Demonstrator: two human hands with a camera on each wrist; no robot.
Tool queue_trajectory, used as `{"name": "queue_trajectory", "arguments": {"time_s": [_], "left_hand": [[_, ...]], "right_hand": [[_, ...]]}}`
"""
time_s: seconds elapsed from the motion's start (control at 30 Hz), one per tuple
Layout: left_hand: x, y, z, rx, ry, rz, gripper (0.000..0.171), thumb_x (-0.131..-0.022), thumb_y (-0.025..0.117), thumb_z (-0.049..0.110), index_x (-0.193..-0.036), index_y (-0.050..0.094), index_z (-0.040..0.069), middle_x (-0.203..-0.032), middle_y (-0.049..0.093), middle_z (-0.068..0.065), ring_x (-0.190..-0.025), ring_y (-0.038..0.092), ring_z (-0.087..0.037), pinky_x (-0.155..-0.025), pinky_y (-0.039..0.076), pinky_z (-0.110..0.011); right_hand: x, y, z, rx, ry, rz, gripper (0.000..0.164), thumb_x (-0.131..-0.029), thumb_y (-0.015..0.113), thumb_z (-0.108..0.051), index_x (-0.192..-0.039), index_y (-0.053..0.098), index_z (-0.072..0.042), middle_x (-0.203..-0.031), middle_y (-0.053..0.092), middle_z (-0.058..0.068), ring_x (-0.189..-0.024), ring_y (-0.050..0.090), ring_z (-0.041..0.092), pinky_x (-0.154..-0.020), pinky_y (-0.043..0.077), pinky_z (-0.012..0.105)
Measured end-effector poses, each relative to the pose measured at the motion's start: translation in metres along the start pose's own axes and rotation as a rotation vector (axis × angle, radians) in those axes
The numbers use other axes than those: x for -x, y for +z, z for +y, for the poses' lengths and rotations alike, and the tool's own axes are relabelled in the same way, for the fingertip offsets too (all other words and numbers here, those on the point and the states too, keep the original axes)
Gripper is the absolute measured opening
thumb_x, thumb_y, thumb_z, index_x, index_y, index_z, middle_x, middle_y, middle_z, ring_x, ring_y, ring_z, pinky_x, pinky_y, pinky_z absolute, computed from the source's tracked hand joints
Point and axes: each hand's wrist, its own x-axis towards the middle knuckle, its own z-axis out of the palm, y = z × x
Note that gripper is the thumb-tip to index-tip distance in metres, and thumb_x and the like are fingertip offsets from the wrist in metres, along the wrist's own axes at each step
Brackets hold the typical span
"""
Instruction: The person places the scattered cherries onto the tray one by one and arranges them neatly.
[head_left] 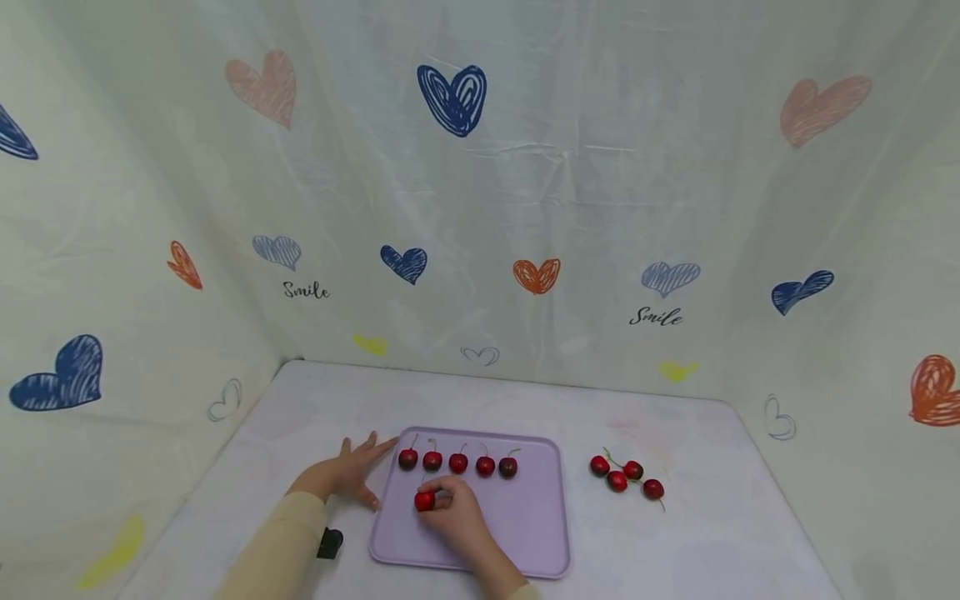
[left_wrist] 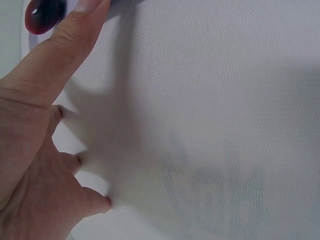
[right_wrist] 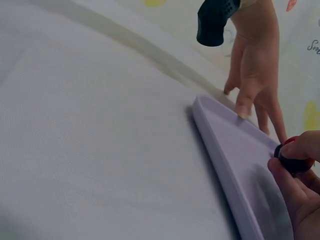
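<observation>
Right hand [head_left: 456, 512] pinches round, glossy cherry [head_left: 424, 501] over smooth, round-cornered tray [head_left: 528, 529]; left hand [head_left: 351, 472], splayed, touches tray's edge.

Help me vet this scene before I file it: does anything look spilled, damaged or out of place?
Nothing looks spilled or damaged. Only the four cherries on the table, right of the tray, look untidy: they lie in a loose cluster, unlike the neat row of five cherries on the tray.

Free room over right side of tray [head_left: 528, 521], cherry row [head_left: 458, 463] across back, left hand [head_left: 348, 472] at left rim
</observation>
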Motion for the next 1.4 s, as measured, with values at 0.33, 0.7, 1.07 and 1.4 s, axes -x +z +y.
{"name": "queue_trajectory", "arguments": {"time_s": [0.33,0.7,1.07,1.4], "left_hand": [[-0.005,-0.001,-0.001,-0.017,0.012,0.002,0.103,-0.067,0.090,0.021,-0.151,0.031,0.009,-0.152,0.017,-0.037,-0.127,0.004,-0.073,-0.093,0.020,-0.081],[-0.005,-0.002,0.000,-0.034,-0.014,0.016,0.102,-0.067,0.090,0.022,-0.151,0.033,0.011,-0.152,0.019,-0.036,-0.127,0.005,-0.073,-0.091,0.022,-0.082],[0.000,-0.005,0.000,-0.029,-0.006,0.018,0.101,-0.068,0.089,0.020,-0.150,0.032,0.008,-0.151,0.019,-0.037,-0.127,0.006,-0.073,-0.092,0.022,-0.081],[0.001,-0.002,0.001,-0.002,-0.003,0.001,0.102,-0.067,0.090,0.021,-0.151,0.033,0.010,-0.151,0.018,-0.037,-0.127,0.004,-0.073,-0.094,0.019,-0.081]], "right_hand": [[-0.007,0.024,0.006,-0.012,-0.015,0.044,0.033,-0.071,0.075,0.009,-0.101,0.072,-0.005,-0.099,0.059,-0.003,-0.067,0.058,0.005,-0.060,0.050,0.018],[-0.013,0.034,0.010,0.208,-0.056,0.075,0.032,-0.069,0.083,0.000,-0.095,0.070,-0.014,-0.071,0.056,-0.010,-0.053,0.045,-0.001,-0.047,0.039,0.018],[-0.015,0.039,0.009,0.250,-0.059,0.123,0.031,-0.068,0.085,-0.005,-0.093,0.071,-0.015,-0.081,0.060,-0.014,-0.054,0.045,-0.001,-0.049,0.040,0.020],[-0.011,0.039,0.012,0.376,-0.101,0.159,0.029,-0.065,0.089,-0.013,-0.089,0.072,-0.016,-0.090,0.061,-0.012,-0.069,0.048,0.001,-0.070,0.047,0.026]]}}
